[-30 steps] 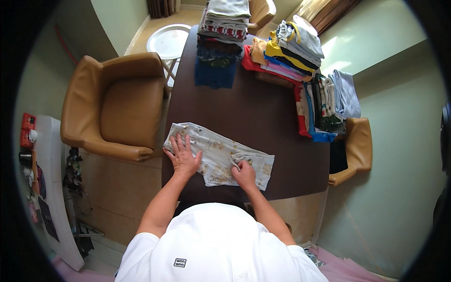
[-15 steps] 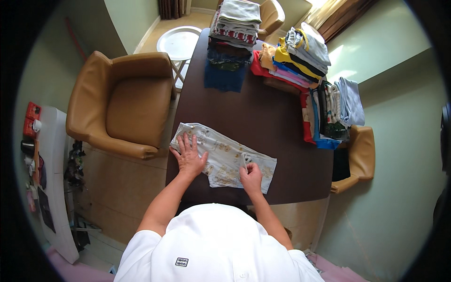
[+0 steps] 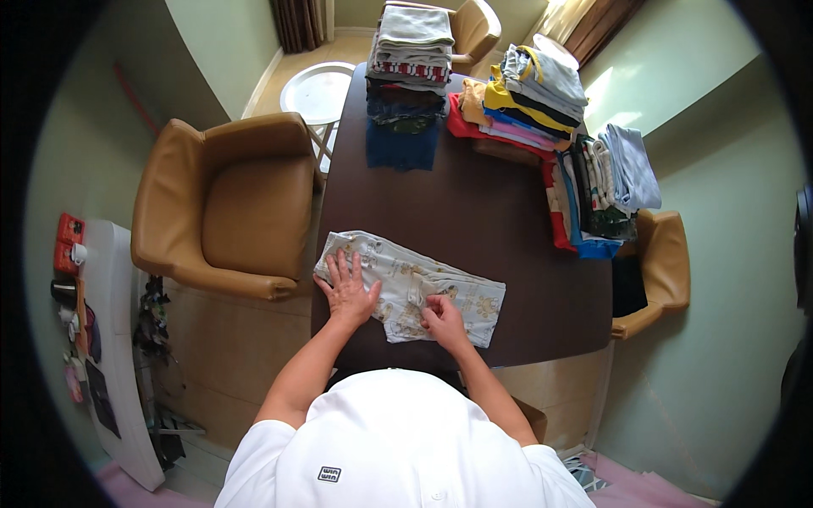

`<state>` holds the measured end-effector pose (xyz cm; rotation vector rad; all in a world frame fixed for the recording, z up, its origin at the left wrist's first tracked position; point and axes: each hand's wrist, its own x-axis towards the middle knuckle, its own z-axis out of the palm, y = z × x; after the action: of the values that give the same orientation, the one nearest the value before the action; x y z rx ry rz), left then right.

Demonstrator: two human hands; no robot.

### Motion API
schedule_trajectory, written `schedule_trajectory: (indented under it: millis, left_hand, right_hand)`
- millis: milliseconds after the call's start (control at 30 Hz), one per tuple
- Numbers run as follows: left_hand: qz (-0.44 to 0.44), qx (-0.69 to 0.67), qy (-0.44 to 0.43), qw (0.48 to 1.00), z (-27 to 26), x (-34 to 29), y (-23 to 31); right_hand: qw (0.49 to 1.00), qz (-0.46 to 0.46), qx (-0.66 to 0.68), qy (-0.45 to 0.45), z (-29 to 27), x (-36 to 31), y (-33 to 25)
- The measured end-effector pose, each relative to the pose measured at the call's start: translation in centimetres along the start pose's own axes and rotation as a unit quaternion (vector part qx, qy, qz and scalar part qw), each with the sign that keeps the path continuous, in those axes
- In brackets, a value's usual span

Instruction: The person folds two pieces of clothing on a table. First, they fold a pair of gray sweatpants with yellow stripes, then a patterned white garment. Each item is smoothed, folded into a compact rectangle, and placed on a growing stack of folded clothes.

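Dark brown table (image 3: 474, 212) under my hands, tan armchair (image 3: 229, 212) to their left, stacked clothes (image 3: 517, 93) beyond them. My left hand (image 3: 347, 288) presses flat, fingers spread, on a pale patterned garment (image 3: 466, 292); my right hand (image 3: 442, 317) pinches its middle fold.

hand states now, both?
Left hand: open, fingers spread, pressed flat on the pale patterned folded garment.
Right hand: fingers curled, seemingly pinching a fold at the garment's middle.
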<state>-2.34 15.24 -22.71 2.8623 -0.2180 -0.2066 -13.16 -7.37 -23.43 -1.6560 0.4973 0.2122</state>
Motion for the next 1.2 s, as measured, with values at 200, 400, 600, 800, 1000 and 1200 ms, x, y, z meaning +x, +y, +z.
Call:
schedule_trajectory:
  millis: [200, 400, 600, 800, 1000, 1200]
  left_hand:
    - [0.011, -0.135, 0.088, 0.987, 0.5, 0.0, -2.6]
    - [-0.077, -0.133, 0.175, 0.973, -0.8, 3.1, -6.0]
    - [-0.109, -0.122, 0.072, 0.984, -2.3, 5.7, -7.8]
    - [-0.128, -0.167, 0.014, 0.978, -3.5, 6.0, -7.6]
    - [-0.130, -0.202, -0.012, 0.971, -2.2, 6.1, -9.5]
    - [-0.146, -0.219, -0.015, 0.965, -1.5, 6.1, -9.4]
  right_hand:
    - [0.991, -0.050, -0.117, -0.033, 1.0, -1.7, -1.3]
    - [0.991, -0.004, -0.119, -0.059, 0.6, -1.1, -1.5]
    - [0.991, -0.003, -0.131, -0.041, 0.6, -1.3, -2.6]
    - [0.933, -0.141, -0.301, 0.140, 2.5, -2.3, -3.6]
    - [0.886, -0.172, -0.399, 0.160, 3.7, -0.5, -6.3]
    - [0.893, -0.176, -0.383, 0.158, 3.4, 2.3, -2.5]
